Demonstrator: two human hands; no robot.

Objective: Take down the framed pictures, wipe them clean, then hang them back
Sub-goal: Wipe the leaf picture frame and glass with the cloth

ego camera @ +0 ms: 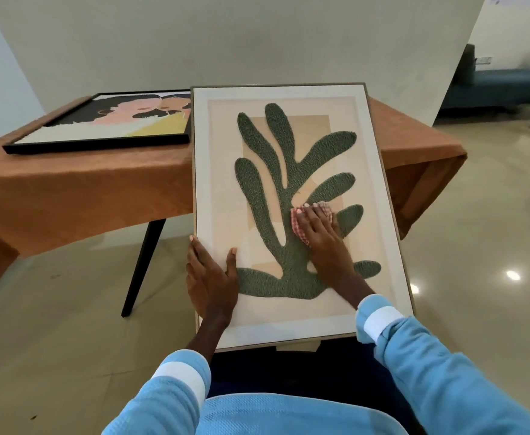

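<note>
Left hand (210, 279) grips leaf picture (219, 171); right hand (321, 238) presses cloth (295, 218) onto it; brown-draped table (78, 189) behind, glossy floor (477, 233).

Checked cloth (295, 221) woven; leaf picture (289, 171) nubbly green; tablecloth (69, 199) matt fabric; floor (477, 230) glossy tile; black frame (100, 144) smooth.

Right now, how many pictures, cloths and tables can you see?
Framed pictures: 2 (leaf picture, black-framed picture)
Wiping cloth: 1
Table: 1
Total: 4
</note>
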